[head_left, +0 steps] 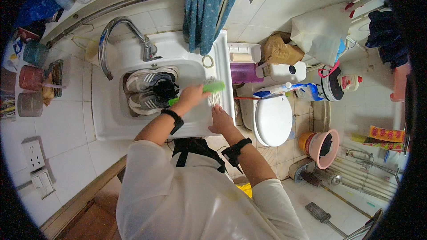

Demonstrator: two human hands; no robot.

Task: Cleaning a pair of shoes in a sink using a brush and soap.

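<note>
My left hand point(190, 98) grips a green scrub brush point(215, 86), its bristle end over the right ledge of the white sink point(106, 122). Under and beside the brush lie white strands that look like shoelaces point(214, 99). My right hand point(221, 119) holds their near end against the ledge, fingers pointing away from me. In the basin sits a pair of grey-and-white striped sneakers point(149, 100), side by side, with dark insides. A bit of green shows on the near side of my left hand, by the shoes.
A chrome faucet point(147, 49) arches over the basin's left side. A blue towel point(207, 15) hangs from the rail behind. Right of the sink stands a white toilet point(273, 120); a pink basin point(327, 149) is farther right. Cups point(31, 78) line the left wall shelf.
</note>
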